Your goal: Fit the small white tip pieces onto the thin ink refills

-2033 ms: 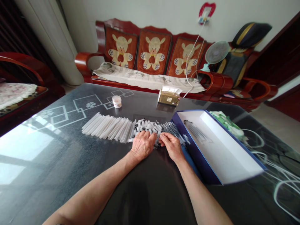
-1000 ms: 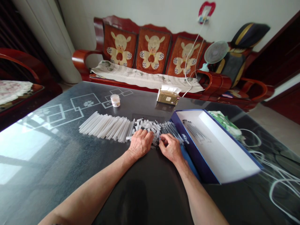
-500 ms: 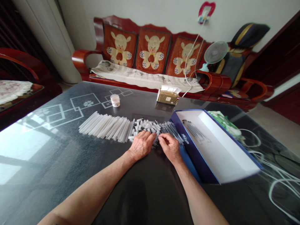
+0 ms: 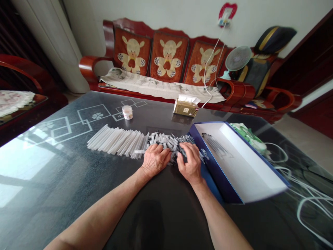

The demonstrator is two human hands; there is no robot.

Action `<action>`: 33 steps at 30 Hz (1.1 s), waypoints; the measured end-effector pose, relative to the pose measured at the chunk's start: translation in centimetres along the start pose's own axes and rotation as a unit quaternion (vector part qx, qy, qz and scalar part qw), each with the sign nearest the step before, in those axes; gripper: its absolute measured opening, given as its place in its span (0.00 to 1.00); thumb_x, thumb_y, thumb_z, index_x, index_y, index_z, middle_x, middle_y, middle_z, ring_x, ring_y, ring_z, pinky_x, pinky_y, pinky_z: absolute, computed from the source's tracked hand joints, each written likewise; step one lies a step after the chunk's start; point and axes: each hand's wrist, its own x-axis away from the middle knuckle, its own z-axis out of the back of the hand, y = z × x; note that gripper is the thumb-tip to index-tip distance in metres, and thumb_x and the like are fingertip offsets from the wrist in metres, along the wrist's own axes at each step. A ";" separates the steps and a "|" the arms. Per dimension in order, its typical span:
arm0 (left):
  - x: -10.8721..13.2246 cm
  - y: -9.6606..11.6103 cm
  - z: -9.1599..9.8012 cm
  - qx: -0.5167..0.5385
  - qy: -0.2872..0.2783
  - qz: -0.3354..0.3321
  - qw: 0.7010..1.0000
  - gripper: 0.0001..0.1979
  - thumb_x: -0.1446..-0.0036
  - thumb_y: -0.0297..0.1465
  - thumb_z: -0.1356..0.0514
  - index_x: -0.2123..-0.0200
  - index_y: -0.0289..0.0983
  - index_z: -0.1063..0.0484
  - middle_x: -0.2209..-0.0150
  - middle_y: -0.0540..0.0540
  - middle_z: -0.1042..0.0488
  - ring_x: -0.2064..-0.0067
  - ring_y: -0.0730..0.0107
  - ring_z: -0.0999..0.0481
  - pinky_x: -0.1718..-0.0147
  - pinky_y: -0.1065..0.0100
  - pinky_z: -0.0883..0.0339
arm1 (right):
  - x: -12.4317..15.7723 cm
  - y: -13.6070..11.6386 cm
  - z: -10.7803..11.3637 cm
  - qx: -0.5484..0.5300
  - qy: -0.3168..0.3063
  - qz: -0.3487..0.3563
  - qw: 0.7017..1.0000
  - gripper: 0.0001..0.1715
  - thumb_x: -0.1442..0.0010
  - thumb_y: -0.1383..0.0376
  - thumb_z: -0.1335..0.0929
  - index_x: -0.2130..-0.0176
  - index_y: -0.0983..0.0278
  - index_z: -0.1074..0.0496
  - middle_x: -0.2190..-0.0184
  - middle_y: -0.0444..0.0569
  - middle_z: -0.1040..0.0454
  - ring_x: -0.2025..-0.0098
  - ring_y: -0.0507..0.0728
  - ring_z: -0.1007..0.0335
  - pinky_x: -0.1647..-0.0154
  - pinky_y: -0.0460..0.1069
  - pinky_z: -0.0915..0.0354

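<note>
Across the dark glass table (image 4: 65, 166) lies a neat row of clear plastic tubes (image 4: 117, 141). Beside it is a heap of small white pen-like parts (image 4: 162, 140), then a bunch of thin clear rods with dark tips (image 4: 186, 139). My left hand (image 4: 155, 160) rests on the heap's near edge, next to one loose tube (image 4: 139, 151). My right hand (image 4: 190, 163) has its fingers spread among the rods. Whether either hand grips a piece is hidden by the fingers. An open blue box with a white inside (image 4: 208, 166) stands right of my right hand, holding several thin rods (image 4: 214, 145).
Behind the parts stand a small white-lidded jar (image 4: 127, 112) and a tissue box (image 4: 185, 108). A green-patterned packet (image 4: 249, 137) sits past the box. A red wooden sofa (image 4: 166, 59) lies beyond the table, with a small fan (image 4: 238, 58) at its right end.
My right hand has moved from a pinch to spread fingers, further onto the rods. The loose tube now sticks out further left from my left hand. The view has shifted slightly.
</note>
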 end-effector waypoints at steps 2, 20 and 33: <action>0.1 -0.1 0.0 0.003 0.005 -0.005 1.000 0.14 0.36 0.38 0.48 0.65 0.42 0.24 0.74 0.46 0.32 0.67 0.64 0.33 0.66 0.64 0.43 | 0.1 -0.6 -0.3 0.024 -0.057 0.030 0.998 0.15 0.39 0.68 0.37 0.52 0.61 0.29 0.57 0.53 0.24 0.50 0.61 0.30 0.41 0.61 0.42; -4.5 -1.6 7.2 0.320 0.102 0.166 0.927 0.06 0.38 0.32 0.46 0.59 0.38 0.33 0.64 0.47 0.22 0.64 0.69 0.24 0.62 0.68 0.36 | -6.6 2.1 2.2 0.380 -0.364 -0.171 0.833 0.16 0.38 0.74 0.40 0.56 0.68 0.26 0.61 0.58 0.25 0.59 0.60 0.26 0.62 0.49 0.37; -1.3 -1.4 4.3 0.719 0.137 0.486 0.478 0.21 0.61 0.34 0.31 0.65 0.39 0.38 0.67 0.50 0.22 0.62 0.68 0.21 0.65 0.70 0.33 | -3.8 -1.0 0.2 -0.024 -0.209 -0.298 0.931 0.19 0.36 0.57 0.39 0.67 0.64 0.26 0.71 0.51 0.22 0.69 0.56 0.25 0.70 0.47 0.35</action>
